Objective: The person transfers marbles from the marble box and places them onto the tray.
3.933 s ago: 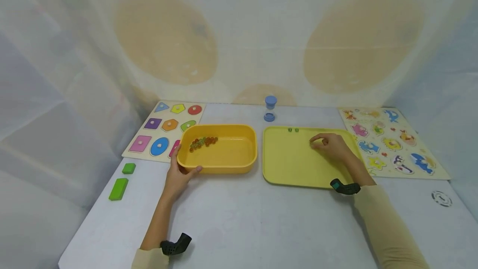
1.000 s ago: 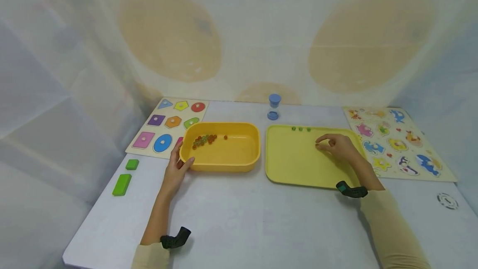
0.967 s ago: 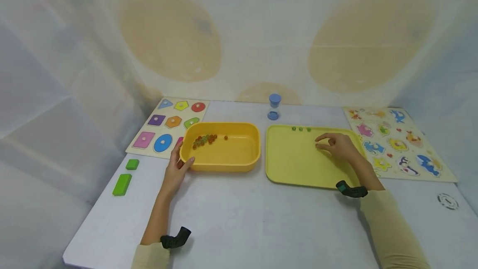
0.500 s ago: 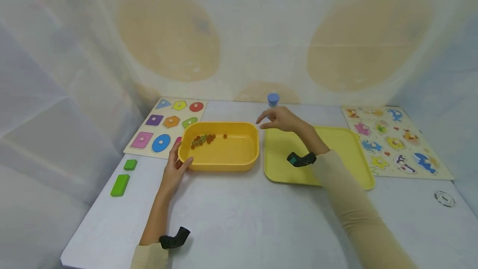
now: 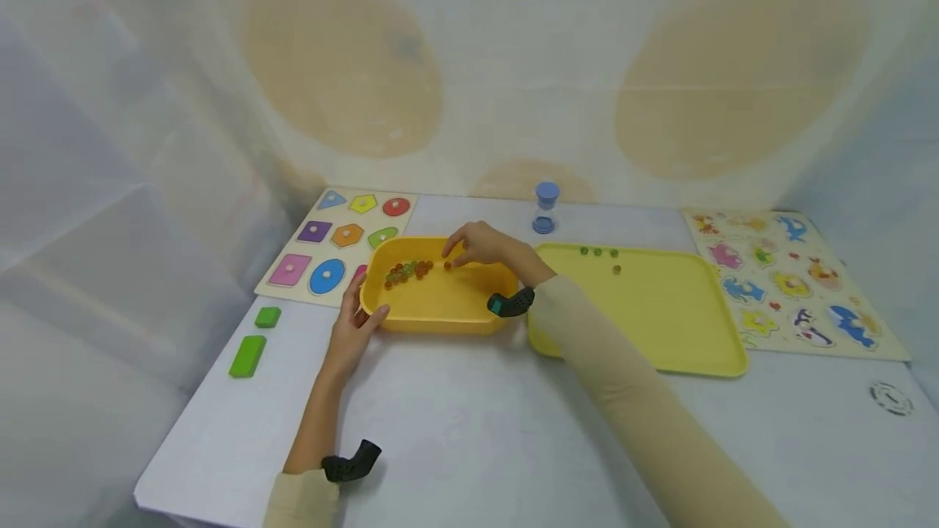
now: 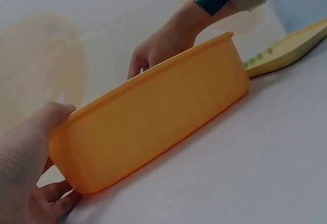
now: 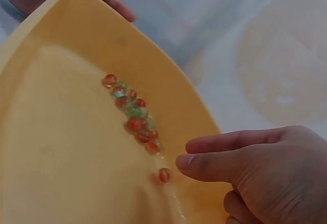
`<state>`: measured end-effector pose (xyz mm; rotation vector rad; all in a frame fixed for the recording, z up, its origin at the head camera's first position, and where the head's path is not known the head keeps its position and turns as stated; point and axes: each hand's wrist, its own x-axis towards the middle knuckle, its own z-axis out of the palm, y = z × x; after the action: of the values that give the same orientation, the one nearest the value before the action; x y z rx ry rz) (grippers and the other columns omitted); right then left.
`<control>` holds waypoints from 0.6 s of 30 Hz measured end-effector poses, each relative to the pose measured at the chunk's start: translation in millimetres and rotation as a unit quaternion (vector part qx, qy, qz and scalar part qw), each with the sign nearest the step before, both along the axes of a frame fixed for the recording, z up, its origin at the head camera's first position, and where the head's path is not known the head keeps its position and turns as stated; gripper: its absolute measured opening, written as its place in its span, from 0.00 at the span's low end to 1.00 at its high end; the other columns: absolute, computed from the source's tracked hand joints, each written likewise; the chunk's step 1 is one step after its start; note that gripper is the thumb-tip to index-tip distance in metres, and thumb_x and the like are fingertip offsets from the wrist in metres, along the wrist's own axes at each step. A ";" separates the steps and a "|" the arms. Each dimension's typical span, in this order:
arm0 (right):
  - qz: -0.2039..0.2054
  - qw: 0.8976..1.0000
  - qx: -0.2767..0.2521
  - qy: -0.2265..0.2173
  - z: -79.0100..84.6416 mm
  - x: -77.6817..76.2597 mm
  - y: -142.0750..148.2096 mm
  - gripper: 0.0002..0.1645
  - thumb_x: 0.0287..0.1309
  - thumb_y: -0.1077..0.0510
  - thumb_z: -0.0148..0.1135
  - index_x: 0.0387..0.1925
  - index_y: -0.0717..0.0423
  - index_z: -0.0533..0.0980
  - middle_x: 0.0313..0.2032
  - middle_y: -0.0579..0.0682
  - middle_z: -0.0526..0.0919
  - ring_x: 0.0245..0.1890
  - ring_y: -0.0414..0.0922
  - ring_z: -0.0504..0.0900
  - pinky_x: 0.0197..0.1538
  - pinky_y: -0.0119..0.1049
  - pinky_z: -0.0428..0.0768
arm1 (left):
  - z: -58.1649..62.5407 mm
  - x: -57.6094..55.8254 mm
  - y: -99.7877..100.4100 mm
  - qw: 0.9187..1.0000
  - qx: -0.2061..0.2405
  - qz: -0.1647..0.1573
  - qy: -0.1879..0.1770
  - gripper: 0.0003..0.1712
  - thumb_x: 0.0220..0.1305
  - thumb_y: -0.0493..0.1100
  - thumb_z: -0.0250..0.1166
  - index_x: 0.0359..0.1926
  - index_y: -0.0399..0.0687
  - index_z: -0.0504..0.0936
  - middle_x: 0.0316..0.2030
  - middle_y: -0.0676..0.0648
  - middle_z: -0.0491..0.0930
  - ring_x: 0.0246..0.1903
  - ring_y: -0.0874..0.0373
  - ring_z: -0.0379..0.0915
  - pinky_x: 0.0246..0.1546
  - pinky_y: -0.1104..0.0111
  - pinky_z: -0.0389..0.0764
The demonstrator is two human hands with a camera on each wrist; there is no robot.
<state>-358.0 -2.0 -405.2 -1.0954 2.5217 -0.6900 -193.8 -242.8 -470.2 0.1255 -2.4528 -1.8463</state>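
At the left end of the yellow bin (image 5: 440, 324), my left hand (image 5: 352, 339) grips the wall, thumb on the rim and fingers around the outside. Red-orange and green glass marbles (image 5: 399, 274) lie clustered in the bin's left part. A single orange marble (image 7: 164, 175) sits apart from them. My right hand (image 5: 480, 244) reaches over the far rim into the bin, its thumb and forefinger extended beside this marble with a small gap. On the yellow-green tray (image 5: 660, 332), 3 green marbles (image 5: 597, 252) line the far edge, and another marble (image 5: 617, 270) lies just below them.
A shape puzzle board (image 5: 337, 243) lies behind the bin at left, an animal puzzle board (image 5: 800, 283) right of the tray. Two green blocks (image 5: 248, 356) lie at the left. A blue sand timer (image 5: 545, 208) stands at the back. A round printed mark (image 5: 891, 398) is at the right.
My right hand has left the tray and moved left into the bin. A marble now shows on the tray where its fingers were. My left hand keeps its grip on the bin.
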 end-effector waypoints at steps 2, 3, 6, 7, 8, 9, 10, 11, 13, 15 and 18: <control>-0.005 1.000 0.002 -0.003 -3.5 -1.0 -5.3 0.14 0.51 0.57 0.63 0.42 0.51 0.80 0.47 0.47 0.79 0.45 0.48 0.74 0.51 0.38 0.73 | -0.3 -0.8 0.7 1.000 0.004 -0.001 0.002 0.40 0.59 0.51 0.59 0.67 0.72 0.46 0.68 0.58 0.46 0.65 0.55 0.50 0.60 0.61 0.63; -0.008 1.000 0.004 -0.003 -5.6 -1.9 -7.5 0.14 0.51 0.57 0.63 0.43 0.51 0.80 0.47 0.47 0.79 0.45 0.47 0.74 0.50 0.37 0.73 | -0.1 -1.0 1.1 1.000 0.004 -0.001 0.003 0.40 0.59 0.51 0.59 0.67 0.71 0.46 0.68 0.58 0.46 0.65 0.55 0.50 0.60 0.61 0.63; -0.017 1.000 0.016 -0.002 -10.5 -3.3 -12.7 0.15 0.51 0.57 0.63 0.44 0.51 0.79 0.46 0.47 0.80 0.42 0.46 0.73 0.49 0.36 0.72 | 1.3 -1.0 2.3 1.000 0.001 -0.001 0.004 0.40 0.59 0.50 0.59 0.67 0.71 0.46 0.68 0.59 0.46 0.65 0.55 0.49 0.60 0.61 0.63; -0.019 1.000 0.020 -0.002 -11.8 -3.4 -14.3 0.15 0.52 0.57 0.63 0.44 0.51 0.79 0.46 0.47 0.80 0.40 0.46 0.72 0.48 0.36 0.72 | 1.9 -0.7 2.7 1.000 -0.001 -0.001 0.004 0.40 0.59 0.50 0.59 0.67 0.71 0.46 0.68 0.59 0.46 0.66 0.54 0.49 0.60 0.61 0.63; -0.022 1.000 0.023 -0.002 -13.0 -3.6 -15.8 0.15 0.52 0.57 0.63 0.44 0.52 0.79 0.45 0.47 0.80 0.40 0.46 0.72 0.47 0.36 0.72 | 2.4 -0.4 2.9 1.000 -0.003 0.000 0.005 0.40 0.59 0.50 0.59 0.67 0.70 0.47 0.68 0.59 0.46 0.66 0.54 0.49 0.59 0.60 0.63; -0.023 0.999 0.025 -0.002 -14.1 -3.7 -17.1 0.15 0.52 0.57 0.62 0.44 0.52 0.79 0.45 0.48 0.80 0.39 0.46 0.72 0.46 0.36 0.72 | 2.8 -0.1 2.9 1.000 -0.004 0.000 0.005 0.40 0.59 0.50 0.59 0.67 0.70 0.47 0.68 0.59 0.45 0.66 0.54 0.49 0.59 0.60 0.63; -0.025 0.999 0.027 -0.002 -15.3 -3.7 -18.5 0.15 0.52 0.58 0.62 0.44 0.52 0.79 0.44 0.48 0.80 0.39 0.46 0.71 0.45 0.37 0.72 | 3.1 0.2 2.8 1.000 -0.006 0.001 0.005 0.40 0.59 0.50 0.59 0.67 0.70 0.46 0.68 0.59 0.46 0.66 0.54 0.49 0.59 0.61 0.63; -0.025 0.999 0.030 -0.002 -16.7 -3.7 -19.9 0.14 0.53 0.58 0.61 0.44 0.51 0.79 0.44 0.48 0.80 0.39 0.46 0.72 0.46 0.36 0.72 | 3.2 0.6 2.6 1.000 -0.008 0.002 0.006 0.40 0.59 0.50 0.59 0.67 0.70 0.47 0.68 0.59 0.46 0.66 0.54 0.49 0.59 0.61 0.63; -0.028 0.999 0.027 -0.014 -19.4 -3.0 -22.0 0.14 0.54 0.59 0.61 0.44 0.51 0.79 0.44 0.48 0.80 0.42 0.46 0.72 0.49 0.37 0.72 | 3.6 0.7 2.4 1.000 -0.008 0.004 0.007 0.40 0.59 0.50 0.59 0.67 0.69 0.47 0.68 0.59 0.46 0.66 0.54 0.49 0.59 0.60 0.63; -0.032 0.999 0.026 -0.023 -22.6 -2.2 -23.1 0.14 0.54 0.58 0.60 0.45 0.50 0.78 0.46 0.47 0.79 0.44 0.46 0.72 0.51 0.37 0.72 | 3.9 0.5 2.5 1.000 -0.007 0.004 0.005 0.40 0.59 0.50 0.59 0.67 0.70 0.47 0.68 0.60 0.46 0.66 0.55 0.48 0.59 0.61 0.63; -0.037 0.999 0.025 -0.023 -27.1 0.0 -24.6 0.15 0.54 0.57 0.60 0.46 0.49 0.78 0.48 0.45 0.78 0.47 0.44 0.72 0.55 0.36 0.70 | 4.2 0.2 2.9 1.000 -0.007 0.006 -0.004 0.40 0.59 0.50 0.59 0.67 0.71 0.47 0.68 0.60 0.46 0.66 0.55 0.48 0.60 0.61 0.63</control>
<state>-358.1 -26.6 -432.3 -0.9624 2.5384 -0.6596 -193.6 -239.9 -466.0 0.1471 -2.4626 -1.8278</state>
